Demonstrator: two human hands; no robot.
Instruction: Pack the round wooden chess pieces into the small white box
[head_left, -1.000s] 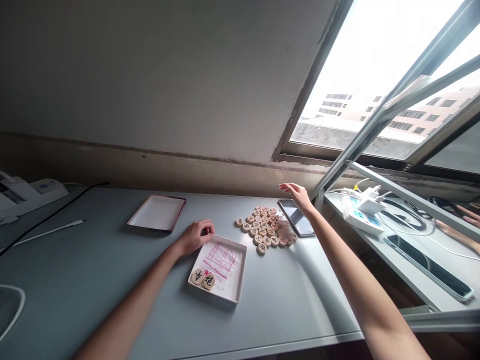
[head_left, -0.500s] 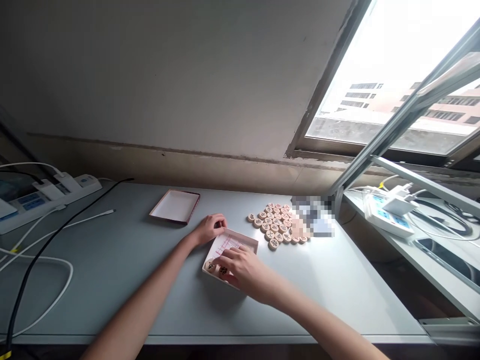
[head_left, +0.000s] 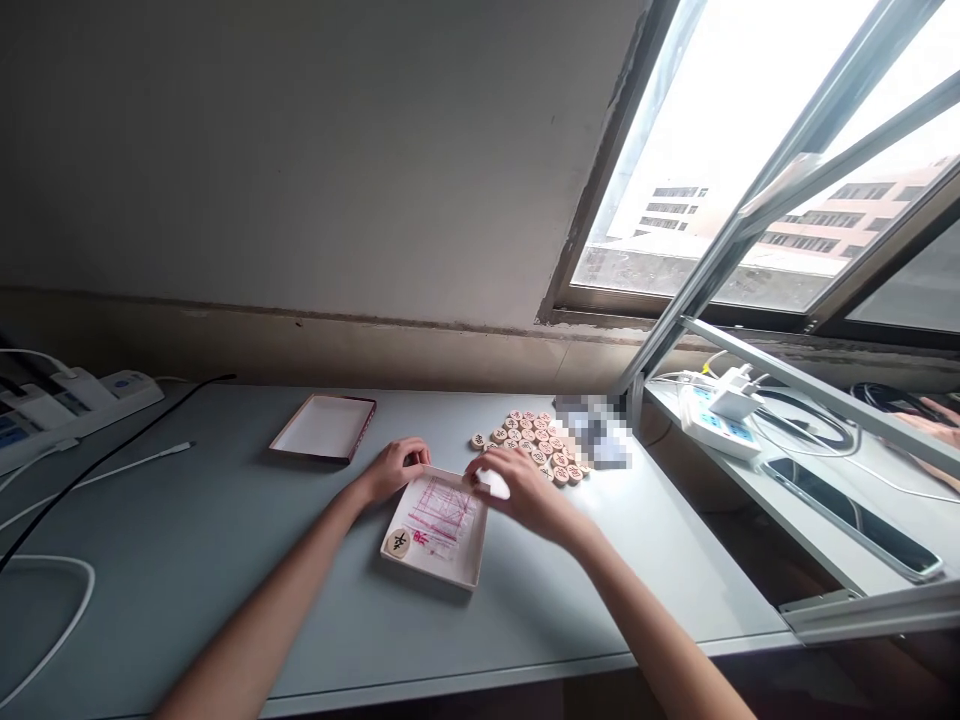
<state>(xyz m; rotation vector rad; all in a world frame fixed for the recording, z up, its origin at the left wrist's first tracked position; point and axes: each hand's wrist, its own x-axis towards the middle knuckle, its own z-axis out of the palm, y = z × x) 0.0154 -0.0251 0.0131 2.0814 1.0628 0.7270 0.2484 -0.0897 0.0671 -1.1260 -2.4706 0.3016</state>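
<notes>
A shallow white box (head_left: 450,565) lined with red-printed plastic lies on the grey table (head_left: 225,540). One round wooden chess piece (head_left: 397,543) sits in its near left corner. My left hand (head_left: 390,468) is curled round the box's far left corner. My right hand (head_left: 517,490) hovers over the far right corner, fingers bent in a pinch; what they hold is hidden. Just beyond it lies a pile of several wooden chess pieces (head_left: 532,440).
The box lid (head_left: 324,428) lies at the back left. A power strip (head_left: 75,400) and cables (head_left: 112,465) lie at far left. A blurred flat object (head_left: 596,440) is beside the pile. On the right ledge sit a power strip (head_left: 712,420) and a phone (head_left: 855,520).
My right hand came back from the phone, reached into the box, then rose toward the pile. Two pieces lay in the box before; one is there now. The left hand stayed.
</notes>
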